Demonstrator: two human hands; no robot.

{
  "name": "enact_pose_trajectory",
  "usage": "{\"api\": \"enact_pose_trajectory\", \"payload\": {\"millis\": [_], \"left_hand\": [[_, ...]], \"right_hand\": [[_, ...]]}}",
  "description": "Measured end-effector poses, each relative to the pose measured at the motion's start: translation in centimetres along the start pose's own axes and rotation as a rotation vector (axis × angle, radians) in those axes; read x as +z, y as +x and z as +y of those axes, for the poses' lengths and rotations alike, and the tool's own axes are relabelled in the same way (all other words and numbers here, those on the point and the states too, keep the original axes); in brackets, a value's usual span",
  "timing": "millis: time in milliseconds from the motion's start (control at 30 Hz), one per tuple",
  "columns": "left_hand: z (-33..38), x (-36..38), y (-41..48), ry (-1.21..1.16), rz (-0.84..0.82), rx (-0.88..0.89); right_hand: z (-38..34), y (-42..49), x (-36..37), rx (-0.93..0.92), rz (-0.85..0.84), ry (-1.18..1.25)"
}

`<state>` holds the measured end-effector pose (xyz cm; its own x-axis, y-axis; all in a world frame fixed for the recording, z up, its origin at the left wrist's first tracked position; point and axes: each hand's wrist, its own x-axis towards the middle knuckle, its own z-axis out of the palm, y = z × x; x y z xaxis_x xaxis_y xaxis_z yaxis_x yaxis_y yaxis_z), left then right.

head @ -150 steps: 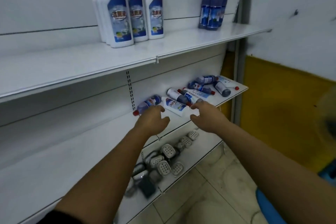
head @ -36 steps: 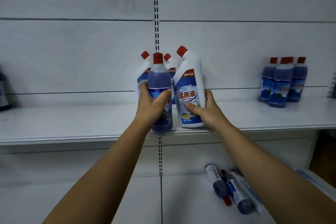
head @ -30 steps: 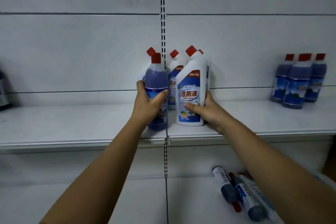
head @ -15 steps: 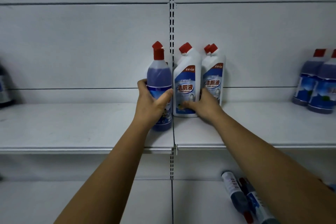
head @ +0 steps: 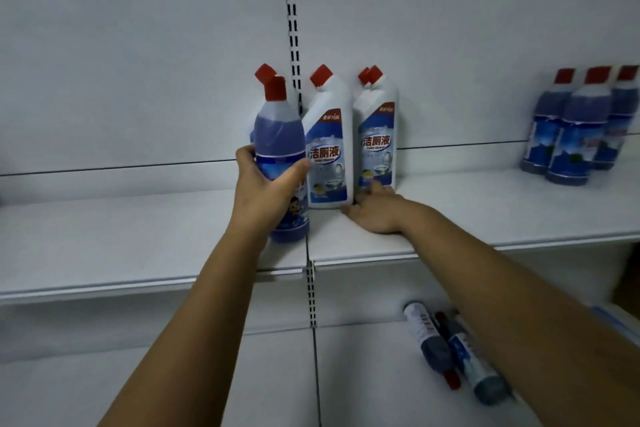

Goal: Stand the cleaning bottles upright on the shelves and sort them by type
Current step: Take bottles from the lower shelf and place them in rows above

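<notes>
My left hand (head: 266, 189) grips a blue bottle with a red cap (head: 278, 135), upright at the front of the upper shelf (head: 138, 253). Behind it stand several white angled-neck toilet cleaner bottles (head: 329, 149) against the back wall. My right hand (head: 374, 210) lies low on the shelf with its fingers touching the base of the white bottles; it holds nothing. Three more blue bottles (head: 575, 128) stand upright at the far right of the same shelf. On the lower shelf (head: 242, 385), a few bottles (head: 450, 350) lie on their sides, partly hidden by my right forearm.
A slotted upright rail (head: 294, 28) runs down the white back panel between two shelf sections. The shelf joint (head: 310, 269) sits just below the blue bottle.
My right hand has let go of the white bottle and slid down to the shelf at its base. The white bottle now stands with the others. My left hand keeps holding the blue bottle.
</notes>
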<state>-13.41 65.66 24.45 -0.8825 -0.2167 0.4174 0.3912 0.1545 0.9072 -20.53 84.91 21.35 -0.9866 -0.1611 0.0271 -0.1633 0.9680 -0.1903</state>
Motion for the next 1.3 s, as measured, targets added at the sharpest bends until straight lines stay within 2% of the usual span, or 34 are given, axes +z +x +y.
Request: {"api": "enact_pose_trajectory", "payload": {"millis": [167,333,467,633,1000,1167,1300], "left_hand": [[1.2,3.8,-1.9,0.026,-0.086,0.033],[2.0,9.3,-3.2,-0.068,-0.128,-0.019],[2.5,14.7,-3.6,-0.133,-0.079,-0.037],[3.6,22.8,-3.8,-0.134,-0.103,-0.067],[6.9,40.4,-4.7,-0.154,-0.28,-0.112],[8.1,47.5,-5.6,-0.09,-0.329,-0.05],[9.1,51.6,-6.1,0.052,-0.354,0.129]], "right_hand": [[1.5,-1.9,-0.4,-0.174,-0.04,0.092],[5.9,-4.5,-1.6,-0.242,0.047,0.198],[11.8,-5.3,-2.6,-0.181,0.118,0.142],[19.9,-6.9,-4.4,-0.155,0.139,0.127],[39.7,-10.1,-8.7,-0.033,0.201,0.047],[47.8,-10.9,-10.6,0.062,0.187,0.026],[53.3,-10.8,-11.3,0.179,0.227,0.077]]}}
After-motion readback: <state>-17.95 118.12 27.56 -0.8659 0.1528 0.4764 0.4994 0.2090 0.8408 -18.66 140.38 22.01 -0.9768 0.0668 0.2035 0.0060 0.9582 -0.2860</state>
